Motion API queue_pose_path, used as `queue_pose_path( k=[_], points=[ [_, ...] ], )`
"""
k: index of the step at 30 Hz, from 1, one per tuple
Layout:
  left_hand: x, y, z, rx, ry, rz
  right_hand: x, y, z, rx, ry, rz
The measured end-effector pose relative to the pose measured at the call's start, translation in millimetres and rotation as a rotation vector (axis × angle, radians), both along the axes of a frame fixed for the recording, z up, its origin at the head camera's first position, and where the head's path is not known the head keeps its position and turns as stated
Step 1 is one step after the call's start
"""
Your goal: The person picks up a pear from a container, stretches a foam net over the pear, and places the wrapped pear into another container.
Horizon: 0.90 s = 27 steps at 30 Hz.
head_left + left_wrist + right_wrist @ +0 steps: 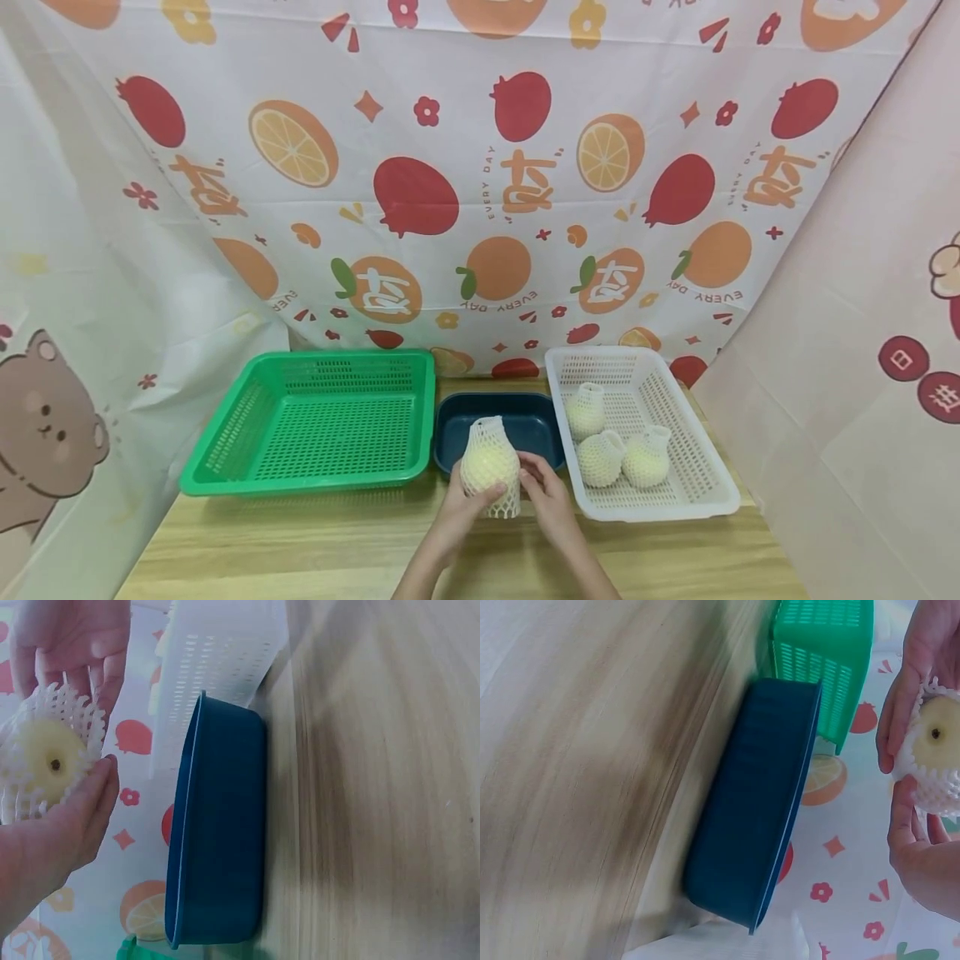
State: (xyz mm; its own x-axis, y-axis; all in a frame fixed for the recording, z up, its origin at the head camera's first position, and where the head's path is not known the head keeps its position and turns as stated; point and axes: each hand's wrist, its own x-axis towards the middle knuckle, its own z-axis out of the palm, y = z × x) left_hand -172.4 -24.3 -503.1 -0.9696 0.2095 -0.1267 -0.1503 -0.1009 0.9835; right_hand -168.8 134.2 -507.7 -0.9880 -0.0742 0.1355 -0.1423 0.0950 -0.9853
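Observation:
Held in front of me is a pale yellow pear-like fruit (487, 465) in a white foam net, which stands up loose above it and hangs below it. My left hand (467, 508) grips its left side, the thumb across the front. On the other side, the bent fingers of my right hand (547, 492) hold the net's edge. Both wrist views show the bare underside of the fruit (56, 754) with a dark spot in its middle. Behind and below the hands sits a dark blue basin (525, 417) on the table.
A green basket (309, 482) stands to the left of the basin. On the right, a white basket (667, 510) holds three netted fruits (600, 460). The wooden table (315, 542) reaches towards me, and a printed cloth (465, 108) hangs behind.

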Motion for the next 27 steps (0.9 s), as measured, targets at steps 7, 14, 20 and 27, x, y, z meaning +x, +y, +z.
queue_pose_path(
  k=[7, 14, 20, 27],
  points=[
    [-1.1, 2, 0.5, -0.005, 0.011, -0.017, 2.5, 0, 4.7, -0.008, -0.033, 0.003],
    [0.9, 0, 5.8, -0.048, -0.009, -0.091, 3.0, -3, 3.0, -0.001, -0.065, 0.035],
    [3.6, -4, 12.8, -0.065, -0.017, -0.174, 0.8, 0, -5.0, -0.048, -0.212, 0.032],
    [1.0, -4, 6.3, 0.024, -0.041, -0.118, -1.8, 3, -9.6, -0.269, -0.357, 0.053]
  ],
)
